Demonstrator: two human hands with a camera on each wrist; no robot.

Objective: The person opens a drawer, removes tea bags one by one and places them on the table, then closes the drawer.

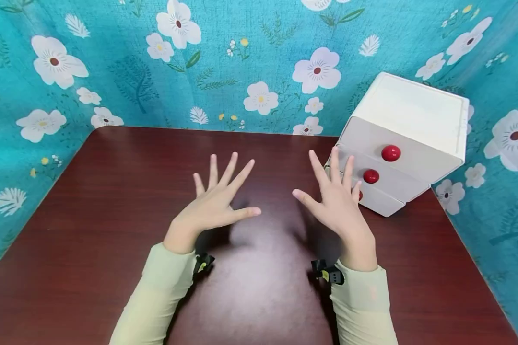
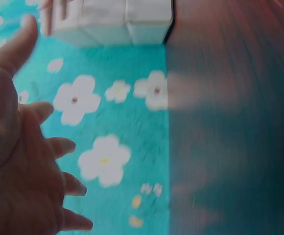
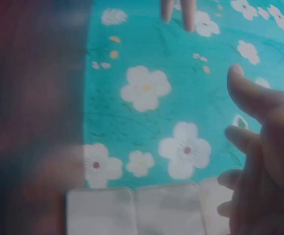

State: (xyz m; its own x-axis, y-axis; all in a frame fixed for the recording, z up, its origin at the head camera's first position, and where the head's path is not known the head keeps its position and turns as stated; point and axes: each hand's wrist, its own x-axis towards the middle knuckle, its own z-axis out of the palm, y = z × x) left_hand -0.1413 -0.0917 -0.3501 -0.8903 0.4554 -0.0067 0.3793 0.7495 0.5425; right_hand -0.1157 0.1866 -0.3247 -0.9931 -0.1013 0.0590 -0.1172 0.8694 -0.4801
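My left hand (image 1: 209, 206) hovers above the dark wooden table (image 1: 112, 191), fingers spread and straight, holding nothing. To its right, my right hand (image 1: 338, 206) is held up the same way, fingers fanned out and thumb toward the left hand. In the head view its fingers overlap the front of a white drawer box (image 1: 418, 105). Three drawers with red round knobs (image 1: 391, 153) make up the box's front; the lowest knob is partly hidden behind the right hand. In the left wrist view the spread fingers show before the flowered cloth.
A turquoise cloth with white flowers (image 1: 261, 98) hangs behind the table and along both sides. The drawer box stands at the table's back right corner, close to the cloth. Small black cameras (image 1: 328, 273) are strapped at both wrists, by pale green sleeves (image 1: 364, 297).
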